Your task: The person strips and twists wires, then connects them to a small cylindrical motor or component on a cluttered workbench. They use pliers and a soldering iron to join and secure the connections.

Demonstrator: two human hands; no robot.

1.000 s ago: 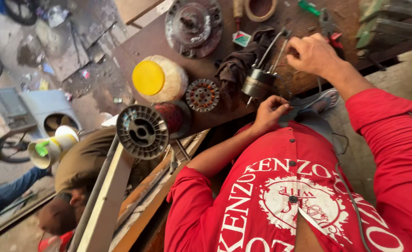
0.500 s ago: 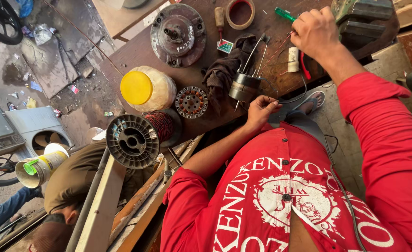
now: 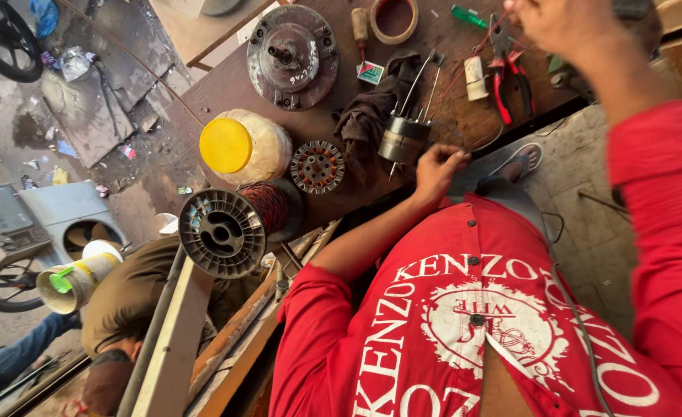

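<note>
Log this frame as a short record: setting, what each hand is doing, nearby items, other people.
Setting: cluttered wooden workbench, seen from the head camera
Left hand: fingers closed at the bench edge, beside the small metal motor; a thin wire may be pinched, cannot tell
Right hand: raised over red-handled pliers, partly out of frame; grip unclear
Nearby: dark rag, stator core, yellow-lidded jar, copper wire spool, round motor cover, tape roll
Others: a person in brown below the bench

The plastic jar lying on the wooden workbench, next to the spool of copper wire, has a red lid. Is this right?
Not quite: the lid is yellow, not red, as the head view shows. The rest holds: the plastic jar lies on its side on the wooden workbench, next to the spool of copper wire.
</note>
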